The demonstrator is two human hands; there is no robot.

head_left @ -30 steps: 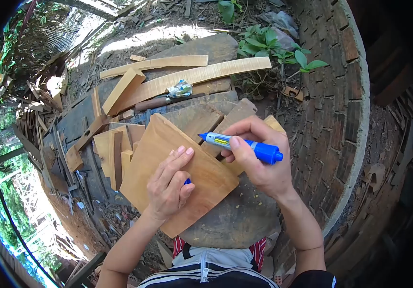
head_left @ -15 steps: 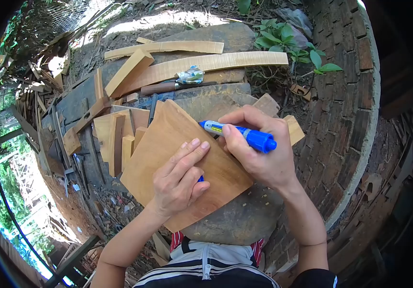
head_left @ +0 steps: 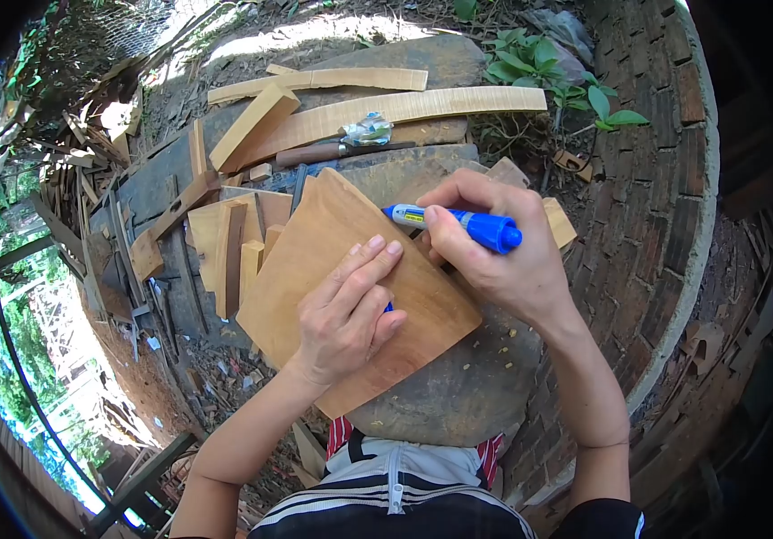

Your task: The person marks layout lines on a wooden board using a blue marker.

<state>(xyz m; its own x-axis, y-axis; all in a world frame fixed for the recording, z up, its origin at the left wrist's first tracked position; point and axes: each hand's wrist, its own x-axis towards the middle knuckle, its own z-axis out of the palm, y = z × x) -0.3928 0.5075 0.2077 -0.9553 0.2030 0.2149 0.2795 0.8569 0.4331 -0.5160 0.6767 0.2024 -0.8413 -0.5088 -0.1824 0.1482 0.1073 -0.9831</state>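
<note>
A smooth brown wooden board lies tilted in front of me over a dark slab. My left hand presses on it, index and middle fingers stretched toward its right edge. Between that hand's thumb and curled fingers shows a bit of a blue marker cap. My right hand grips a blue marker like a pen. The marker's tip points left and meets the board's upper right edge, just beyond my left fingertips. Part of the board's right side is hidden behind my right hand.
Wood offcuts are piled left of the board. Beyond it lie a chisel-like tool with a wooden handle, crumpled foil and long curved strips. A brick wall curves along the right, near leafy plants.
The view has shifted slightly, so the board and both hands appear a little higher and further right. The marker's tip remains at the board's edge, and both holds look the same.
</note>
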